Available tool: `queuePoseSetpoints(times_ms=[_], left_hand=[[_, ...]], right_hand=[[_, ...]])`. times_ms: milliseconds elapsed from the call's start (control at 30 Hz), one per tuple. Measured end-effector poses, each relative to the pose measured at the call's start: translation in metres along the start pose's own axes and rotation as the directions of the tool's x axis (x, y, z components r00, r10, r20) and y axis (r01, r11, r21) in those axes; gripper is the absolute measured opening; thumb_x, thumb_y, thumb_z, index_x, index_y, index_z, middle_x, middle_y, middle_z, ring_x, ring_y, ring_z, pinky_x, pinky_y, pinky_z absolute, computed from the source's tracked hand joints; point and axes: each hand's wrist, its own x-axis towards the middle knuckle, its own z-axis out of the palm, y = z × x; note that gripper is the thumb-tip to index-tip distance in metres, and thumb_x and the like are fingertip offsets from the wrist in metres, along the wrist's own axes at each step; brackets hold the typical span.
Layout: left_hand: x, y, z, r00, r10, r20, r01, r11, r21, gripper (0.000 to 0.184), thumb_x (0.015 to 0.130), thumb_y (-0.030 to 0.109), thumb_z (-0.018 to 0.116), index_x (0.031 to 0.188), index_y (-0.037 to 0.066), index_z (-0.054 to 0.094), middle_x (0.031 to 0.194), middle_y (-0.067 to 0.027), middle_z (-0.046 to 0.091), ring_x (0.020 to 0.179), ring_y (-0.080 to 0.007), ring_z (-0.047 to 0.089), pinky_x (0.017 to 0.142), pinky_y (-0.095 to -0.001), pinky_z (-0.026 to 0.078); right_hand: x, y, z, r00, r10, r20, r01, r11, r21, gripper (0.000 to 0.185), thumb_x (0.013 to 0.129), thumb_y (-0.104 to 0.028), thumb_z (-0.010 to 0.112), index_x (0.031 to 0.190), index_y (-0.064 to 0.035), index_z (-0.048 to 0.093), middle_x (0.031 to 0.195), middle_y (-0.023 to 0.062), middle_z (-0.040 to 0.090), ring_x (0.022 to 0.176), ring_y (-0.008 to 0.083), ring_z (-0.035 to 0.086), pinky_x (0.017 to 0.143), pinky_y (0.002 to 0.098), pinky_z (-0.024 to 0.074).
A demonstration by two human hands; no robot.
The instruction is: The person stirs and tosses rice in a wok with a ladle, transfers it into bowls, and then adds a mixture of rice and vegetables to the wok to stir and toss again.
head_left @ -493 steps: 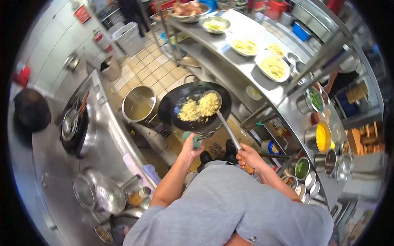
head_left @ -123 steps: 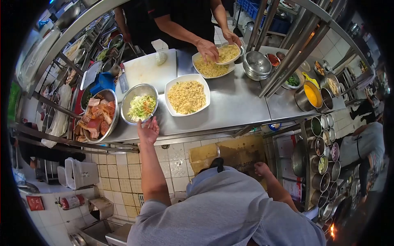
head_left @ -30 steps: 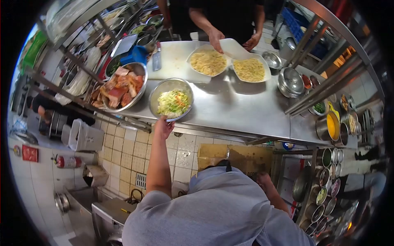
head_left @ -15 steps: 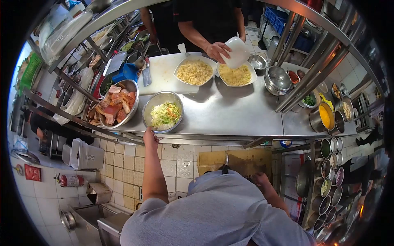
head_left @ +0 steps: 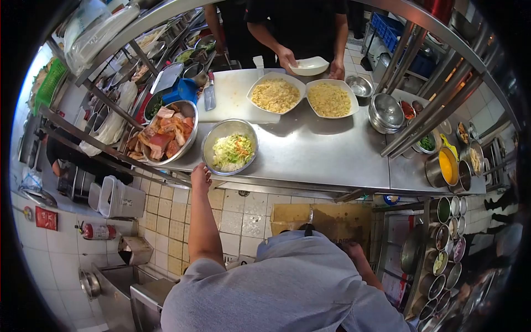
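A metal bowl (head_left: 207, 145) of chopped cabbage and carrot shreds stands near the counter's front edge. At its lower left rim is my left hand (head_left: 201, 177), fingers curled, fingertips at the rim. My right hand (head_left: 355, 252) hangs low near my right side, over the cardboard (head_left: 337, 216). Its fingers look curled, and I see nothing in them. Behind the bowl, two white dishes of fried rice (head_left: 275, 94) (head_left: 331, 98) stand side by side. Across the counter a co-worker's hand (head_left: 286, 57) holds a small white dish (head_left: 310, 66).
A large bowl of meat pieces (head_left: 165, 133) stands left. Near the cutting board (head_left: 227, 88) lies a cleaver (head_left: 209, 97). Stacked metal bowls (head_left: 386, 112), slanted metal posts (head_left: 428, 99) and a pot of yellow liquid (head_left: 446, 167) are at right. The counter edge (head_left: 298, 188) crosses in front.
The co-worker's white dish has gone from tipped over the right rice dish to level behind it. My left hand has shifted left along the bowl's rim. The view has swung slightly.
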Motion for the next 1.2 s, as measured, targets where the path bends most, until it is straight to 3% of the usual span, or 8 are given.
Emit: queuePoseSetpoints(times_ms=[100, 200, 333, 367, 533, 867, 967, 1200], left_hand=[[0.000, 0.008, 0.004, 1.000, 0.024, -0.012, -0.023, 0.999, 0.046, 0.018, 0.083, 0.027, 0.057, 0.093, 0.012, 0.055, 0.083, 0.0013, 0.052, 0.065, -0.0107, 0.049, 0.053, -0.0284, 0.034], [-0.002, 0.016, 0.007, 0.994, 0.102, 0.029, -0.104, 0.991, 0.089, 0.015, 0.081, 0.024, 0.056, 0.089, 0.011, 0.055, 0.075, -0.0010, 0.052, 0.059, -0.0136, 0.050, 0.049, -0.0278, 0.035], [0.060, -0.015, -0.006, 0.963, -0.065, 0.260, -0.021, 0.948, 0.317, 0.014, 0.078, 0.017, 0.054, 0.088, 0.006, 0.054, 0.068, -0.0052, 0.050, 0.054, -0.0157, 0.047, 0.049, -0.0320, 0.038], [0.048, -0.016, -0.007, 0.930, -0.093, 0.354, -0.053, 0.923, 0.380, 0.011, 0.079, 0.017, 0.054, 0.084, 0.007, 0.054, 0.067, -0.0052, 0.050, 0.053, -0.0160, 0.047, 0.047, -0.0326, 0.038], [-0.034, -0.065, 0.033, 0.773, -0.248, 0.585, 0.255, 0.964, 0.072, 0.023, 0.085, 0.016, 0.051, 0.105, 0.005, 0.055, 0.084, -0.0076, 0.059, 0.067, -0.0176, 0.054, 0.052, -0.0303, 0.043], [-0.141, -0.145, 0.148, 0.499, -0.530, 0.686, 0.419, 0.840, 0.344, 0.026, 0.080, 0.006, 0.050, 0.105, 0.000, 0.047, 0.089, -0.0114, 0.054, 0.070, -0.0199, 0.053, 0.058, -0.0299, 0.047], [-0.173, -0.162, 0.186, 0.447, -0.616, 0.648, 0.362, 0.787, 0.499, 0.020, 0.082, 0.007, 0.049, 0.101, 0.001, 0.048, 0.087, -0.0109, 0.055, 0.069, -0.0181, 0.053, 0.058, -0.0288, 0.047], [-0.254, -0.183, 0.224, 0.379, -0.665, 0.644, 0.278, 0.745, 0.606, 0.015, 0.082, 0.011, 0.052, 0.092, -0.001, 0.053, 0.074, -0.0114, 0.058, 0.058, -0.0196, 0.058, 0.052, -0.0302, 0.050]], right_hand=[[0.078, 0.105, 0.020, 0.820, -0.572, -0.034, 0.505, 0.749, -0.428, 0.039, 0.083, -0.026, 0.062, 0.111, 0.0003, 0.060, 0.085, 0.0118, 0.066, 0.065, 0.0203, 0.062, 0.058, 0.0344, 0.0513], [0.009, 0.007, -0.006, 0.997, 0.071, 0.024, -0.073, 0.991, 0.109, 0.039, 0.084, -0.027, 0.061, 0.111, 0.0010, 0.059, 0.083, 0.0111, 0.065, 0.062, 0.0207, 0.060, 0.056, 0.0359, 0.0505], [0.018, 0.039, -0.003, 0.996, 0.085, -0.014, -0.081, 0.982, 0.168, 0.041, 0.084, -0.032, 0.060, 0.109, 0.0009, 0.060, 0.081, 0.0135, 0.066, 0.059, 0.0235, 0.060, 0.056, 0.0386, 0.0500], [0.024, 0.065, -0.004, 0.968, -0.252, 0.012, 0.248, 0.940, -0.236, 0.039, 0.085, -0.032, 0.058, 0.106, 0.0005, 0.061, 0.080, 0.0144, 0.065, 0.059, 0.0239, 0.061, 0.056, 0.0393, 0.0500], [0.022, 0.020, -0.011, 0.987, 0.157, -0.034, -0.148, 0.971, 0.187, 0.031, 0.088, -0.028, 0.054, 0.097, 0.0010, 0.063, 0.074, 0.0124, 0.065, 0.057, 0.0217, 0.062, 0.051, 0.0354, 0.0503], [0.027, 0.029, 0.009, 0.971, -0.193, -0.141, 0.182, 0.979, -0.092, 0.030, 0.084, -0.023, 0.055, 0.099, 0.0022, 0.063, 0.072, 0.0098, 0.065, 0.053, 0.0196, 0.061, 0.048, 0.0333, 0.0492], [0.013, 0.033, 0.014, 0.981, -0.033, -0.192, 0.039, 0.999, 0.031, 0.033, 0.081, -0.029, 0.052, 0.104, -0.0093, 0.065, 0.106, 0.0140, 0.065, 0.098, 0.0322, 0.062, 0.082, 0.0385, 0.0500], [-0.017, 0.107, 0.013, 0.872, 0.102, -0.478, 0.099, 0.921, 0.376, 0.031, 0.081, -0.029, 0.059, 0.081, 0.0013, 0.067, 0.074, 0.0155, 0.067, 0.067, 0.0247, 0.066, 0.064, 0.0380, 0.0503]])
